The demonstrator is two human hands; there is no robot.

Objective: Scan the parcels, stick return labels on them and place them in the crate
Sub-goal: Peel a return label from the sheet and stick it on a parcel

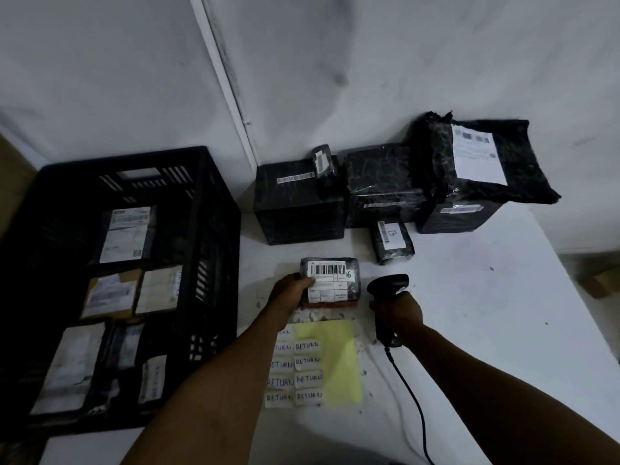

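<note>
A small wrapped parcel (330, 279) is gripped by the left hand (291, 292) at its left edge, above the counter (469, 313). Scanner (389, 307) clasped in the right hand (399, 312). Judged light, slightly slippery (film wrap); best held by the edges, barcode uncovered.

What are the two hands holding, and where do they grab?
The left hand holds a small parcel by its left edge. The right hand grips the scanner by its handle.
</note>
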